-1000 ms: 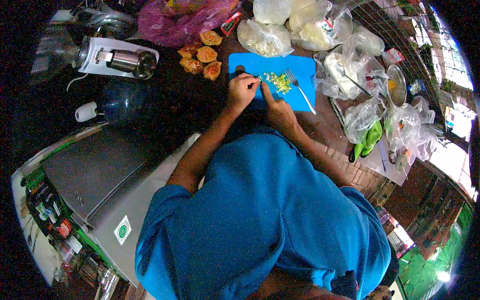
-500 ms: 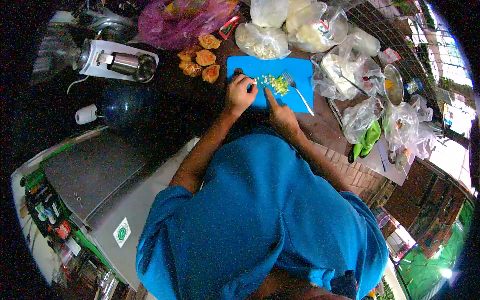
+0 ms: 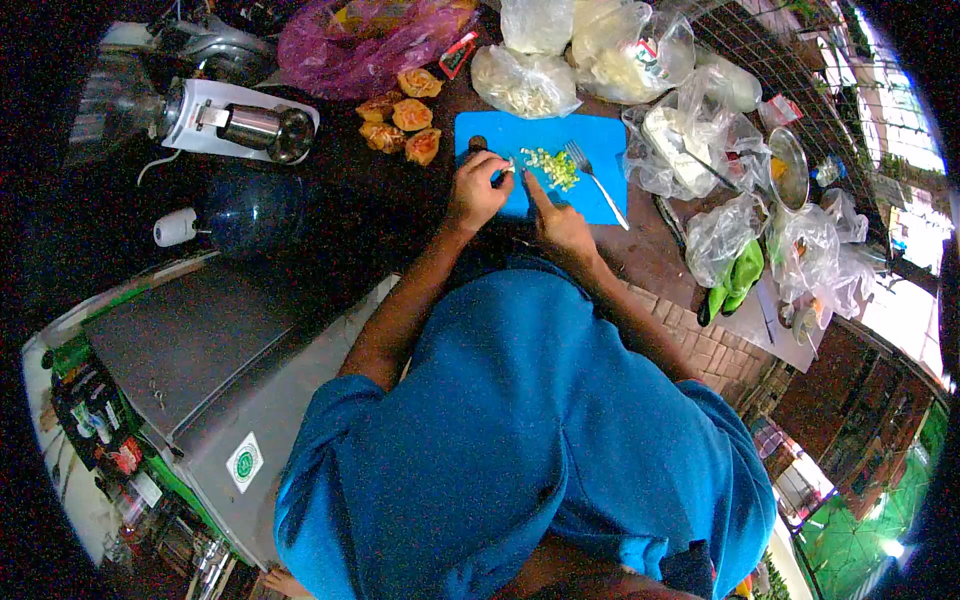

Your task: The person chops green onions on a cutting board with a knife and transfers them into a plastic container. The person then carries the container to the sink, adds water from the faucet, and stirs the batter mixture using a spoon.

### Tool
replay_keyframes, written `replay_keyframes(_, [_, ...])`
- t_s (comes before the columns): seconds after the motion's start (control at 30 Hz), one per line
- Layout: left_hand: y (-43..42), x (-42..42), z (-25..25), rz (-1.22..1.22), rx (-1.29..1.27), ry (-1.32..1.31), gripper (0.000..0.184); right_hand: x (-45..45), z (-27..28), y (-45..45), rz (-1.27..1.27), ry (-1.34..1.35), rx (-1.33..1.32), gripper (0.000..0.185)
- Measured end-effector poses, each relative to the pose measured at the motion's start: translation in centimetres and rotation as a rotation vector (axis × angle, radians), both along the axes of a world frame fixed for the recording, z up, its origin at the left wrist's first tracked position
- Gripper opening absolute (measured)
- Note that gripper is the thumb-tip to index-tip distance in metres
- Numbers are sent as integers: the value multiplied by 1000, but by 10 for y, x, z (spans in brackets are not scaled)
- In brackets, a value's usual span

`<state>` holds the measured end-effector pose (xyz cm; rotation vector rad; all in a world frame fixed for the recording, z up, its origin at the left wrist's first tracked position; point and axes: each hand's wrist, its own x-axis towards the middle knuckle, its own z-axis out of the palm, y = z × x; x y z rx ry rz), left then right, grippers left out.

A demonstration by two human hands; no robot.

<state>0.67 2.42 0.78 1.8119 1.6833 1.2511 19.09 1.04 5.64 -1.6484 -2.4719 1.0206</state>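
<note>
A blue cutting board [image 3: 600, 150] lies on the dark table, with chopped light-green vegetable pieces [image 3: 555, 168] in its middle. At the board's left side my left hand [image 3: 478, 192] is closed in a pinch on a small pale piece of vegetable [image 3: 510, 165]. My right hand [image 3: 562, 228] is just right of it, fingers curled and index finger stretched forward, on what looks like a small knife; the handle is hidden in the palm and the blade barely shows. A metal fork [image 3: 597, 182] rests on the board right of the chopped pieces.
Filled stuffed-looking orange pieces [image 3: 412, 115] sit left of the board. Clear plastic bags [image 3: 525, 82] stand behind it, a purple bag [image 3: 375, 45] at back left. To the right are a bag with green peppers [image 3: 738, 280], a metal bowl [image 3: 788, 168] and a white appliance [image 3: 240, 125] far left.
Both hands stay at the board and shift only slightly. My right index finger has moved a little up and left, closer to my left fingertips.
</note>
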Motion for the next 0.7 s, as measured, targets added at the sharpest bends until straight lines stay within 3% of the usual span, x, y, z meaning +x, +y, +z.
replay_keyframes(0.43, [-1,-2,-11,17,41,42,14,5,-2,-4,113,-170,66,79])
replay_keyframes(0.7, [0,-10,-9,-31,59,80,13,2,16,9,-25,19,14,72])
